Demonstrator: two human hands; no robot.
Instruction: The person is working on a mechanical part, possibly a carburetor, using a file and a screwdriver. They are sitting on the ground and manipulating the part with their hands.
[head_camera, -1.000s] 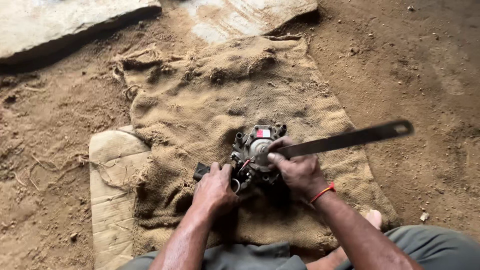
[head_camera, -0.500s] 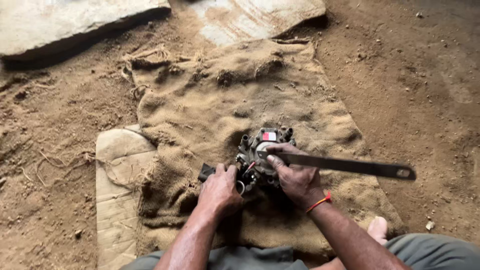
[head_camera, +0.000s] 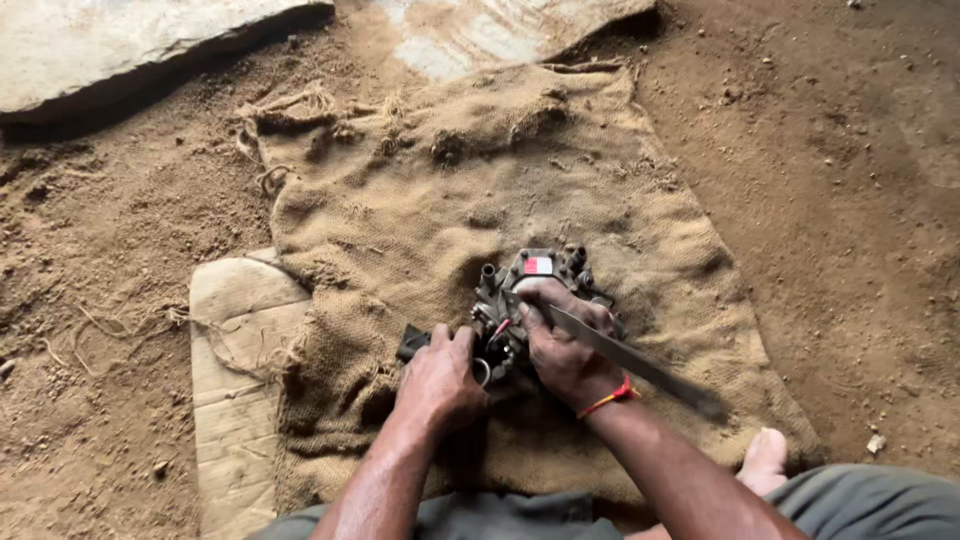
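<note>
Greasy metal engine part (head_camera: 535, 290) on sacking (head_camera: 420, 200), 6 o'clock of centre: likely heavy, rigid, slippery; left hand (head_camera: 440, 375) clamps its 9 o'clock side, right hand (head_camera: 560, 345) closed on wrench (head_camera: 640, 362)

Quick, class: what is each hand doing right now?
Left hand: closed, gripping the engine part.
Right hand: closed on a long wrench.

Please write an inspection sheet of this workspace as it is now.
Surface: burlap sack on dirt floor.
Job's things: dark metal engine part on the sack; long flat wrench.
Clutter: cardboard piece under the sack's edge; small pebbles.
Hands: left hand grips the part's side; right hand holds the wrench on it.
Cables: nothing seen.
Surroundings: stone slab; a bare foot.
</note>
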